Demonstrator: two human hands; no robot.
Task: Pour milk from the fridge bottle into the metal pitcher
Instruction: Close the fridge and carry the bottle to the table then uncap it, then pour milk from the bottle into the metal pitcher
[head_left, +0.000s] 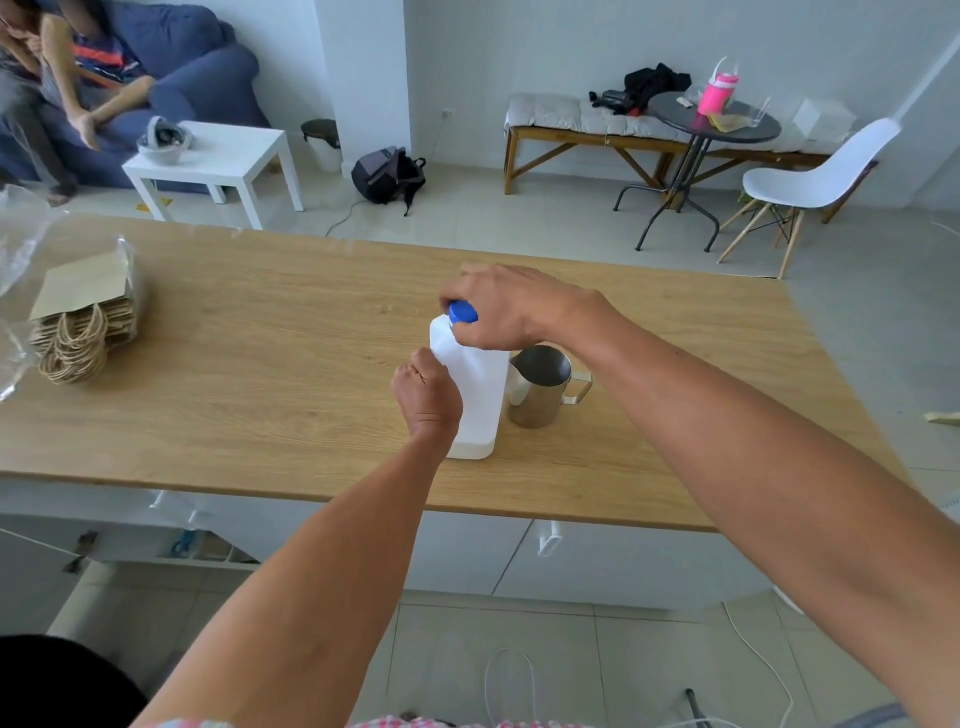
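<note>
So the white plastic milk bottle (480, 395) stands upright on the wood-grain tabletop (260, 332), squarish with rounded corners. Left hand (428, 397) wraps around its side, right hand (511, 306) pinches the round blue cap (463, 313) on top. The shiny steel pitcher (540, 387) sits just right of the bottle, under the right wrist, handle pointing right.

A white milk bottle (480, 400) is standing upright near the tabletop's (260, 338) near edge — the left hand (428, 397) gripping its side, the right hand (511, 306) pinching its blue cap (464, 313) — just beside the metal pitcher (540, 387).
</note>
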